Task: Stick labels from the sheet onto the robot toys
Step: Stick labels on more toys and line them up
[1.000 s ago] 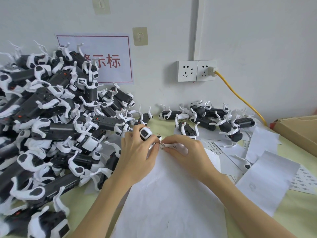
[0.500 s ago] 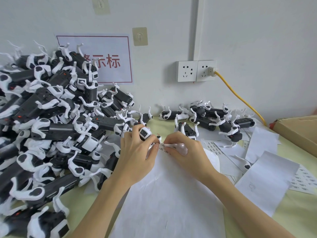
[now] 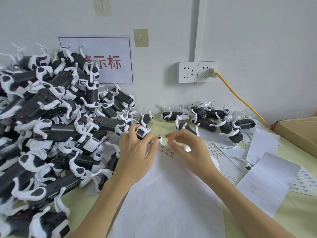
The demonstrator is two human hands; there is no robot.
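My left hand (image 3: 137, 152) grips a black and white robot toy (image 3: 142, 131) just above the table, its white end facing up between my fingers. My right hand (image 3: 187, 146) hovers beside it over the label sheet (image 3: 168, 151), thumb and forefinger pinched together; whether a label is between them I cannot tell. Small printed labels show on the sheet between my two hands. The sheet lies on a large white paper (image 3: 164, 203) in front of me.
A tall heap of robot toys (image 3: 51, 121) fills the left side. A smaller group of toys (image 3: 214, 119) lies at the back by the wall. Loose papers and label sheets (image 3: 267, 177) cover the right. A cardboard box (image 3: 298, 131) sits far right, with a yellow cable (image 3: 240, 98) above it.
My right hand has lifted off the sheet and drawn slightly right, away from my left hand, uncovering a patch of labels. My left hand still holds the toy in the same place.
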